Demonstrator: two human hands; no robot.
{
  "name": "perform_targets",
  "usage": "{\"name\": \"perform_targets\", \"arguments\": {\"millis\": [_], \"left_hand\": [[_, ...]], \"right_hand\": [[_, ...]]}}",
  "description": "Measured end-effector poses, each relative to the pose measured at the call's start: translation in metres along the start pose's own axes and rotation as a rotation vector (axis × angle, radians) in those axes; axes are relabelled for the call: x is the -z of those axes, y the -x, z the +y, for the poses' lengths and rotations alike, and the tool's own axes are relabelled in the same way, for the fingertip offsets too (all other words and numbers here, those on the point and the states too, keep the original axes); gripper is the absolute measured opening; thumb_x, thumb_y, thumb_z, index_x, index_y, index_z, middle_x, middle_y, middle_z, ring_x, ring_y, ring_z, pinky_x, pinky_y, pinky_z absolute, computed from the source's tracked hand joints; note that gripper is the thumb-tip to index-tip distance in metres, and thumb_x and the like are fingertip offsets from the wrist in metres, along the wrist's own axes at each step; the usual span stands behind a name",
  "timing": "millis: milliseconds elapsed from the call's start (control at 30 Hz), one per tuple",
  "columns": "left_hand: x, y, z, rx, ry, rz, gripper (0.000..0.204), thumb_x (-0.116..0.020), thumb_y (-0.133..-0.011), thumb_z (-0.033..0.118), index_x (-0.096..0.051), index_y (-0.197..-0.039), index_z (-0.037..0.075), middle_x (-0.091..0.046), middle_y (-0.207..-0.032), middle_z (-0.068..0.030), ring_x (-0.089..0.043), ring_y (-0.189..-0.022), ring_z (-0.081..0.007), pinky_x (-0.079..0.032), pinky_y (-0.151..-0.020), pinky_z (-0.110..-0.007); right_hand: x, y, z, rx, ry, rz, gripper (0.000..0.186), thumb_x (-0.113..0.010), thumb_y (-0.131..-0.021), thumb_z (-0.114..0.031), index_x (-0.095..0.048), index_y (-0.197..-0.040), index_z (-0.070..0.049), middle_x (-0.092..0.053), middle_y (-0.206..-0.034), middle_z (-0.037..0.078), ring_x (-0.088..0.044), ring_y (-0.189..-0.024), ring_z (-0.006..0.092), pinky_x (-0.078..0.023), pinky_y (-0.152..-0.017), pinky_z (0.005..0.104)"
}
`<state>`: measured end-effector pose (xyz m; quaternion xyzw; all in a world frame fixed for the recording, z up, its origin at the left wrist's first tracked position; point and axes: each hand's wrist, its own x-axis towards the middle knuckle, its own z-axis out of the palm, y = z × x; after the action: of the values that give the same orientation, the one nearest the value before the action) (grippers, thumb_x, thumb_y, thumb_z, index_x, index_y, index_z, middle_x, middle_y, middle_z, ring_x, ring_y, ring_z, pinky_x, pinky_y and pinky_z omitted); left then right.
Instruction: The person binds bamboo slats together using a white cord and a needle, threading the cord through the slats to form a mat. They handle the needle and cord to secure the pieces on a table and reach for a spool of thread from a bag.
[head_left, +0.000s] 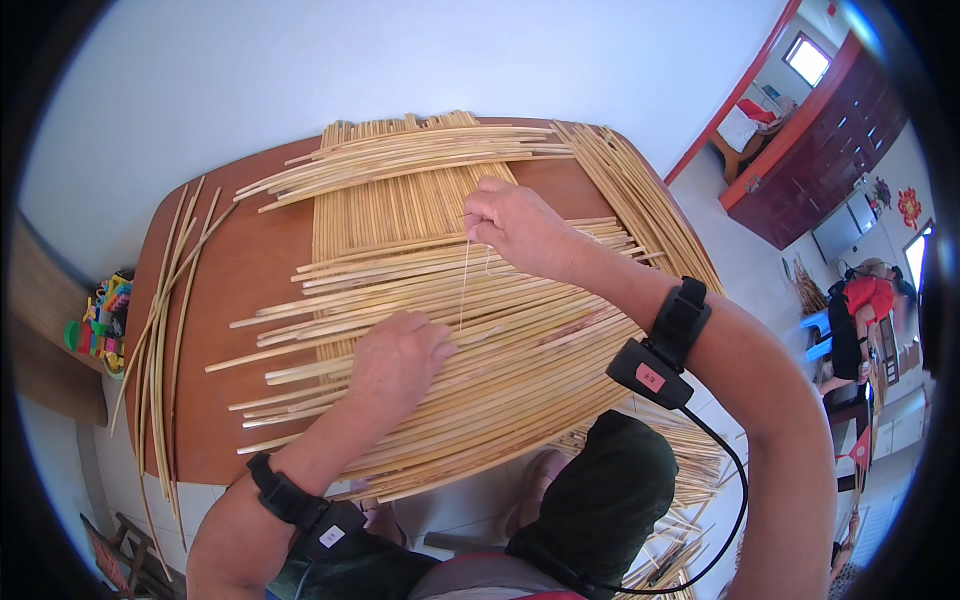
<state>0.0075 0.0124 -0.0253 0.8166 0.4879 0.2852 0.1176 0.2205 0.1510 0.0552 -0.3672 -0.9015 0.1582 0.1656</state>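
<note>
The person's right hand (512, 230) is raised, its fingertips pinched together on a thin white thread (464, 285) that drops nearly straight from them toward the stalks near the left fingers. The left hand (396, 360) lies lower, its fingers curled, with only a slight bend open, over a broad layer of long, pale-yellow, round straw stalks (560, 352); whether they grip a stalk or the thread's end cannot be told. That layer spreads beneath both hands' fingers. Beyond the right fingertips, a flat golden panel of side-by-side stalks (368, 215) lies on a reddish-brown wooden table (240, 290), crossed by a loose straw-coloured bundle (400, 160). Well left of the left fingers lie scattered thin yellow stalks (157, 340).
</note>
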Motion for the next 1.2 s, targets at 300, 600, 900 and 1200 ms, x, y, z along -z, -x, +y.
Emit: {"name": "perform_targets", "arguments": {"millis": [300, 600, 900, 1200], "left_hand": [[0.002, 0.000, -0.001, -0.023, 0.003, -0.017, 0.017, -0.076, -0.092, 0.022, -0.075, -0.100, 0.006, -0.066, -0.089, -0.0114, -0.066, -0.090, -0.0336, -0.056, -0.078, -0.045], [0.001, 0.001, -0.004, -0.016, -0.009, -0.065, 0.020, -0.075, -0.092, 0.016, -0.074, -0.108, 0.005, -0.066, -0.096, -0.0123, -0.065, -0.094, -0.0350, -0.055, -0.081, -0.045], [0.007, 0.014, 0.012, -0.134, -0.078, -0.184, 0.069, -0.066, -0.099, 0.045, -0.054, -0.148, -0.001, -0.053, -0.149, -0.0207, -0.047, -0.143, -0.0385, -0.039, -0.116, -0.052], [0.010, 0.022, 0.021, -0.140, -0.244, -0.358, 0.104, -0.046, -0.100, 0.074, -0.032, -0.160, -0.010, -0.029, -0.170, -0.0238, -0.020, -0.163, -0.0362, -0.011, -0.131, -0.060]], "right_hand": [[0.051, -0.019, 0.027, 0.016, 0.632, 0.327, 0.013, -0.065, -0.085, 0.000, -0.060, -0.097, 0.002, -0.057, -0.106, 0.020, -0.057, -0.104, 0.0389, -0.052, -0.089, 0.0451], [0.072, -0.016, 0.049, -0.248, 0.436, 0.368, 0.013, -0.066, -0.095, -0.004, -0.059, -0.103, 0.003, -0.055, -0.108, 0.019, -0.061, -0.103, 0.0350, -0.053, -0.086, 0.0452], [0.049, -0.021, 0.041, -0.611, -1.178, 0.626, 0.017, -0.054, -0.106, -0.003, -0.053, -0.116, 0.011, -0.057, -0.107, 0.017, -0.069, -0.097, 0.0251, -0.068, -0.090, 0.0412], [0.046, -0.015, 0.039, -0.514, -1.054, 0.635, 0.013, -0.059, -0.106, -0.008, -0.057, -0.110, 0.004, -0.059, -0.097, 0.011, -0.066, -0.087, 0.0199, -0.065, -0.082, 0.0374]]}}
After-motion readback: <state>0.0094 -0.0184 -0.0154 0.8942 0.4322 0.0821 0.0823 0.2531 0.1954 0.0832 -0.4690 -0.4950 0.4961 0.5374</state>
